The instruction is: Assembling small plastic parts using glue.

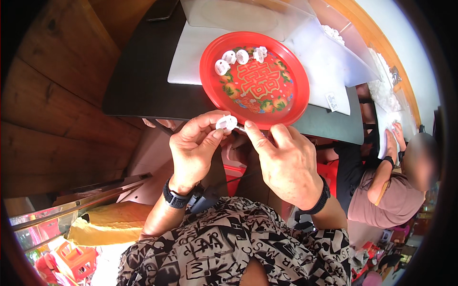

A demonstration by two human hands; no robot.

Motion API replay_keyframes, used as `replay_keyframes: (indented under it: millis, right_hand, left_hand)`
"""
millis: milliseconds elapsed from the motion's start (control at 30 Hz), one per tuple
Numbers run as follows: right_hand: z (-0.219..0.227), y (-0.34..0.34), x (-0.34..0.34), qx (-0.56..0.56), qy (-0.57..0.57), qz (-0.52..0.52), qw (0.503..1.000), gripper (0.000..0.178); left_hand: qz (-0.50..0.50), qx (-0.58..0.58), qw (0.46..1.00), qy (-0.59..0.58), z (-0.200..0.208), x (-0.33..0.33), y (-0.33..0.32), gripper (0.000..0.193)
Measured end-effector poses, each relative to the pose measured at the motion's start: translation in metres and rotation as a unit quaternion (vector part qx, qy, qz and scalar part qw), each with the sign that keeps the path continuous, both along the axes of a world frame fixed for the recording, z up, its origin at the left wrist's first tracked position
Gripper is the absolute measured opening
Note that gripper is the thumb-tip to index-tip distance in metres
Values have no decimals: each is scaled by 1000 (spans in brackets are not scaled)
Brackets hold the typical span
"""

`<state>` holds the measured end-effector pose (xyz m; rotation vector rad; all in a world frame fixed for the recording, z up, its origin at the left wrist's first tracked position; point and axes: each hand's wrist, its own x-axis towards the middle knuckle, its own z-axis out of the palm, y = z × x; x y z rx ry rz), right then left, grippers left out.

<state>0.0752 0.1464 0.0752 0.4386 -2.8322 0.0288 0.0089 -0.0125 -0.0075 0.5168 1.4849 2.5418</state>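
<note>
Over the near edge of the table, my left hand (194, 145) pinches a small round white plastic part (226, 123) between thumb and fingers. A slot or opening shows in its face. My right hand (288, 164) is closed around a thin tool (241, 128), whose metal tip reaches to the right side of the part. Most of that tool is hidden by the fingers. Just beyond my hands lies a red oval tray (208, 86) with a printed fruit pattern. Several similar white plastic parts (242, 57) sit along its far left side.
The tray rests on a white sheet (183, 59) over a dark table (131, 90). A large clear bin (238, 19) stands behind it. White parts (381, 90) are heaped at the right, where another person (386, 186) works. A wooden panel (57, 105) borders the left.
</note>
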Motion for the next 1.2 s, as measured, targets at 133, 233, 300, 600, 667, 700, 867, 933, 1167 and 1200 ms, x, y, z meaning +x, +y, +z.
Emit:
replay_keyframes:
  millis: [133,233,300,600,667,700,867,933,1167,1200]
  right_hand:
    - [-3,-2,0,2,10,5,1000,46]
    - [-5,-4,0,9,14,3,1000,45]
    - [-3,-5,-1,13,6,7,1000,44]
    - [5,0,-5,-11,-113,18,993,49]
    - [2,6,-1,-55,-94,24,994,50]
    - [0,6,1,-103,-75,35,991,51]
    - [-2,-1,8,-146,-87,-13,985,50]
    - [-3,-4,8,-157,-86,-16,984,50]
    - [-10,-5,7,-211,-101,-42,971,52]
    - [-12,-5,7,-205,-98,-32,973,50]
  left_hand:
    - [-5,5,1000,19,-1,0,3,23]
    - [2,-4,999,33,0,1,4,23]
    - [9,-15,999,42,-1,1,4,23]
    - [24,-52,998,33,1,3,6,21]
    - [-5,-1,1000,1,1,0,5,23]
    - [-3,9,1000,-21,1,0,2,22]
    - [10,35,999,-19,-5,-1,3,23]
    - [18,32,999,-10,-5,0,5,23]
    - [38,20,998,47,-6,4,12,23]
    - [42,12,998,47,-6,5,12,24]
